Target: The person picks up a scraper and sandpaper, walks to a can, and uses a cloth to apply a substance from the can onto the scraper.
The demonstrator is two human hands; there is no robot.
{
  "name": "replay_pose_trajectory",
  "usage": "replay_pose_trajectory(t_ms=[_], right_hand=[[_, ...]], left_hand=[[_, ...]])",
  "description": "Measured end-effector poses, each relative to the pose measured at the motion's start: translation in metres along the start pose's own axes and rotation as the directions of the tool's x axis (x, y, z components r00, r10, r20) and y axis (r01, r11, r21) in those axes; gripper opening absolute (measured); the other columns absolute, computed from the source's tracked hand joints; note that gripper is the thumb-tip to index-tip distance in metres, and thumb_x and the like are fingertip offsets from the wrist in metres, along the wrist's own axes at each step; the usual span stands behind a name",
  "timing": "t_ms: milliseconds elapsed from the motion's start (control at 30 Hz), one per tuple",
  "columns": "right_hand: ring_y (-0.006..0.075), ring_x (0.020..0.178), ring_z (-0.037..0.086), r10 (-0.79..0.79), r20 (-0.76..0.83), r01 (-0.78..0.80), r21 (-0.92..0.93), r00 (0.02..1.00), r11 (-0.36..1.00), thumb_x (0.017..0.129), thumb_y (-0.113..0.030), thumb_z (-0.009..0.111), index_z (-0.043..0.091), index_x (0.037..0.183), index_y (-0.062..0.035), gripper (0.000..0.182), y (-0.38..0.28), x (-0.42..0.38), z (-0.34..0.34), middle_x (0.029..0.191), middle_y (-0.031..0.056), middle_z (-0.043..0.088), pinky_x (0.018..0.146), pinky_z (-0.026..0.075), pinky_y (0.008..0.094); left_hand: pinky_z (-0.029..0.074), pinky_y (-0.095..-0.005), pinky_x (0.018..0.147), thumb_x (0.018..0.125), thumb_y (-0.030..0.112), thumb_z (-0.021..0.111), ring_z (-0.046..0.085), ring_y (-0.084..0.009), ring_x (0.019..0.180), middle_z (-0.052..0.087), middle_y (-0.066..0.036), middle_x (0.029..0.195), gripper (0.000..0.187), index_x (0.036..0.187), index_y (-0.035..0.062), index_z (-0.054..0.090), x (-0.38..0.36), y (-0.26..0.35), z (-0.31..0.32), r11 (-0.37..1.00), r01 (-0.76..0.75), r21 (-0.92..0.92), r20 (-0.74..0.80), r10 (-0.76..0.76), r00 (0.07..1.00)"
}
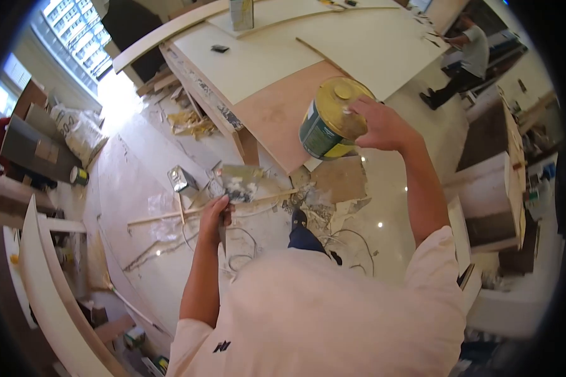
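Observation:
A large round tin (pixel 324 129) with a yellow lid and a dark green label is at the near edge of the wooden worktable (pixel 277 103). Over the side of its lid, my right hand (pixel 383 125) curls its fingers and thumb, gripping the tin. My left hand (pixel 215 217) is closed around the handle of a putty knife (pixel 239 179), whose wide blade carries grey-white smears. That blade points away from me, above the littered floor. Close to it on the left stands a small rectangular metal can (pixel 182 180).
White panels (pixel 258 60) cover much of the worktable, with another metal can (pixel 241 14) on them. Wood strips (pixel 214 207), cables and scraps lie around my foot (pixel 299 220). A person (pixel 471 53) stands at the far right. A white sack (pixel 78 132) leans at left.

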State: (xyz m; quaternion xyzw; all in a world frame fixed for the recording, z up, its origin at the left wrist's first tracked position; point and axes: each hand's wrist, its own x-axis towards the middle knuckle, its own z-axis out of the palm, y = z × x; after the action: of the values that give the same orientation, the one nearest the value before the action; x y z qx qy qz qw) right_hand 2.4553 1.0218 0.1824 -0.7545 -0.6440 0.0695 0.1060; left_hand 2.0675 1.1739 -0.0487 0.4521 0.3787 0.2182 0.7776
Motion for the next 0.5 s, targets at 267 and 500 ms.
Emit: replay_pose_trajectory(t_ms=[267, 500], right_hand=[[0.0342, 0.107, 0.054, -0.208, 0.093, 0.211, -0.018, 0.974, 0.977, 0.063, 0.007, 0.057, 0.058, 0.110, -0.0067, 0.049, 0.095, 0.095, -0.011, 0.121, 0.0077, 0.053, 0.089, 0.047, 0.0401], [0.0380, 0.116, 0.049, -0.141, -0.036, 0.138, -0.083, 0.989, 0.987, 0.066, 0.013, 0.051, 0.059, 0.113, -0.0124, 0.054, 0.132, 0.089, -0.002, 0.140, 0.0070, 0.043, 0.093, 0.047, 0.0431]], left_hand=[[0.033, -0.0230, 0.046, 0.092, 0.024, 0.058, 0.045, -0.0088, 0.049, 0.062, -0.003, 0.072, 0.022, 0.088, 0.0032, 0.064, 0.112, -0.001, 0.088, 0.995, 0.077, 0.062, -0.124, -0.068, 0.990], [0.039, -0.0237, 0.060, 0.091, 0.025, 0.061, 0.052, -0.0093, 0.063, 0.064, -0.003, 0.071, 0.024, 0.084, 0.0027, 0.066, 0.140, -0.012, 0.093, 0.975, 0.092, 0.201, -0.212, -0.048, 0.976]])
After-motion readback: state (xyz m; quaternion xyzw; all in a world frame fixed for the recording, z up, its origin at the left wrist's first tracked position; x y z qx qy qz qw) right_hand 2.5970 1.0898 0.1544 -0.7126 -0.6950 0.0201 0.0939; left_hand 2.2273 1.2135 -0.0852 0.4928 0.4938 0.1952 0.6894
